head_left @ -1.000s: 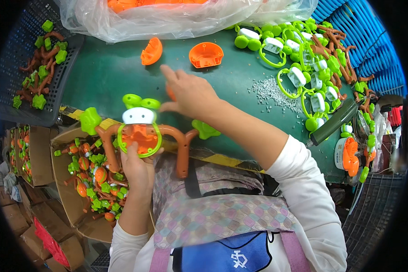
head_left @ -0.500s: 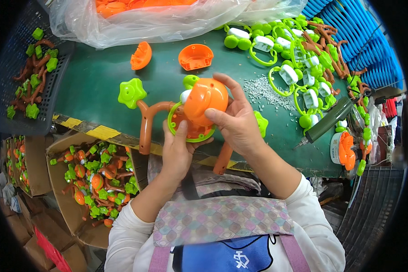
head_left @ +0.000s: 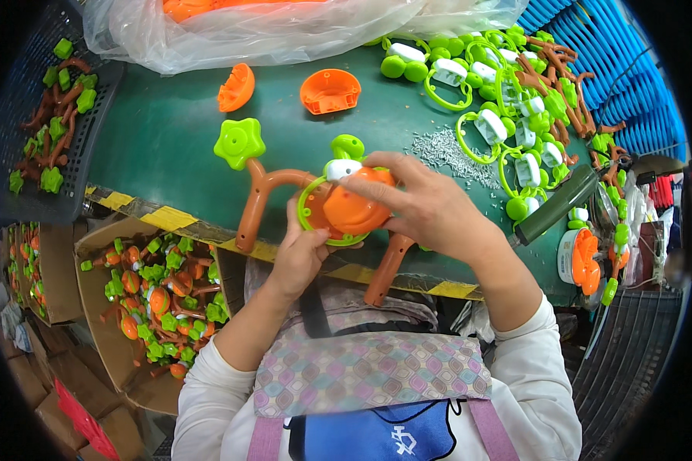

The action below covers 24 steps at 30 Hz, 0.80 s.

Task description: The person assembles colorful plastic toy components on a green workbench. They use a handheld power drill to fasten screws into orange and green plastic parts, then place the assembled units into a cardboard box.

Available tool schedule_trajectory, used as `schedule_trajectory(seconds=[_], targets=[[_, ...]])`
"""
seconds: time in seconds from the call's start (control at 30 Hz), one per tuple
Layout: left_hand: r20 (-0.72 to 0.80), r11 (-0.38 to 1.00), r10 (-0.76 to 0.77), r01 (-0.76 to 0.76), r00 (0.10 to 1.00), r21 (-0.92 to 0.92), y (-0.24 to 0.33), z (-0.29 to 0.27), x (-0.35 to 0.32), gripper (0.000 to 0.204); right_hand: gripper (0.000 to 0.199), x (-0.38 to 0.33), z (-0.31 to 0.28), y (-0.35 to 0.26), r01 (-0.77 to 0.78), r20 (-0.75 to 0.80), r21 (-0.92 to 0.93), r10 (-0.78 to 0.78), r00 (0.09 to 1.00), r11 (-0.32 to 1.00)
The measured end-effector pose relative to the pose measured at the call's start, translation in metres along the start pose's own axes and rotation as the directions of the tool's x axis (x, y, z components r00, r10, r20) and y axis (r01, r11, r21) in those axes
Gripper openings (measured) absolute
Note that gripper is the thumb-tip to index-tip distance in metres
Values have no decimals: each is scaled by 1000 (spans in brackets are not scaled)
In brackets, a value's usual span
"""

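Right hand grips the orange domed shell, fingers over its face; left hand grips the lower-left rim of the green ring frame. The shell partly covers the ring's opening, at the near edge of the green bench. Judged light, stiff, smooth plastic, likely slippery; best held by shell sides and ring rim. Attached: brown forked branch, green star knob.

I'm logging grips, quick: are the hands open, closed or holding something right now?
Left hand: closed, holding the green ring.
Right hand: closed, holding the orange shell over the ring.
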<state>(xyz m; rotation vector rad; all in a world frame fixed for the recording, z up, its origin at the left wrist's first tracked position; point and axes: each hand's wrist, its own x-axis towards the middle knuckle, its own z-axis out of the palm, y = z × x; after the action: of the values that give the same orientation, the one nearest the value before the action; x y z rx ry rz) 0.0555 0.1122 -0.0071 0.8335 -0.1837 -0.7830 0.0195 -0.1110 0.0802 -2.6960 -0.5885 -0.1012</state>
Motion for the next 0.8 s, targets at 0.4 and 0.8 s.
schedule_trajectory(seconds=[0.4,0.8], targets=[[27,995,-12,15,1000,-97,-7,-12,1,70,79,7,45,-16,60,-396,25,-45,917,998],[3,937,211,-203,978,285,-9,-6,13,74,81,0,41,-34,-74,-318,-109,36,947,991]])
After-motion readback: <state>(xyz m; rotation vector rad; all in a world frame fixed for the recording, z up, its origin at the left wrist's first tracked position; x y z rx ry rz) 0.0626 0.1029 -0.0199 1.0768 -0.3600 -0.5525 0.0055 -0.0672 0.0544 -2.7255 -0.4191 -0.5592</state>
